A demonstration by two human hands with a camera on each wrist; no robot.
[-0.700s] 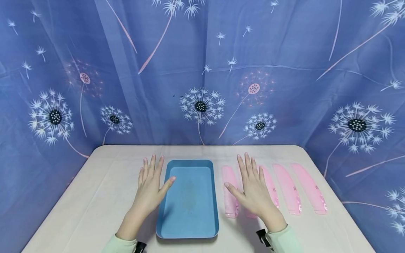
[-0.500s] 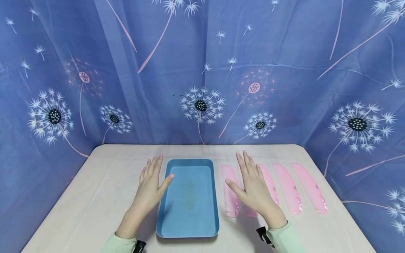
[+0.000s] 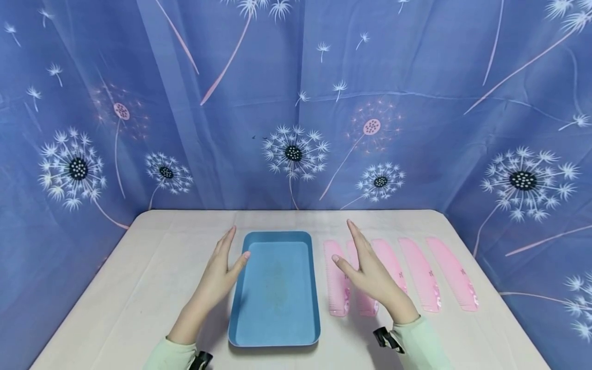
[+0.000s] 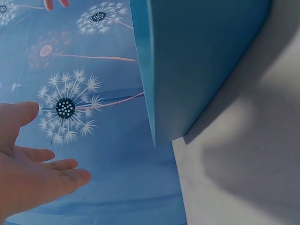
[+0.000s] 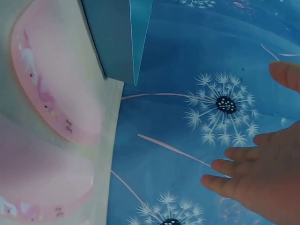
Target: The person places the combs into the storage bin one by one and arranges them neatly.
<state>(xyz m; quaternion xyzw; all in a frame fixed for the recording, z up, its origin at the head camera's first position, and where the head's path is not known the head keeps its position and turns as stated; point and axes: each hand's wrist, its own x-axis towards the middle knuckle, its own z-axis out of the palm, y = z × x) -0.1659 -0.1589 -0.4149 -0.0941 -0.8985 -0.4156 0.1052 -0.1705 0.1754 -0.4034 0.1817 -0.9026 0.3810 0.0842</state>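
At the left, the person's left hand (image 3: 221,272) hovers above the bench (image 3: 139,288) beside the tray's near-left side, its fingers extended, thumb spread and nothing held; the left wrist view shows a gap between it and the tray wall. Next comes one blue tray (image 3: 277,267), lying flat with its long sides running away from the person, probably set centrally so that either hand can reach into it; nothing lies inside. To its right hovers the right hand (image 3: 372,275), likewise fingers extended and grasping nothing, above part of the comb row. The two hands, palms turned roughly inward, look like a ready pose. Five pink combs lie flat in one row: the first comb (image 3: 336,282) just beside the tray, the second comb (image 3: 368,306) and third comb (image 3: 387,257) partly hidden by the right hand, then the fourth comb (image 3: 421,277) and fifth comb (image 3: 453,277), farthest right. They fan slightly, their printed ends towards the person, apparently spaced so that each can be picked up singly.
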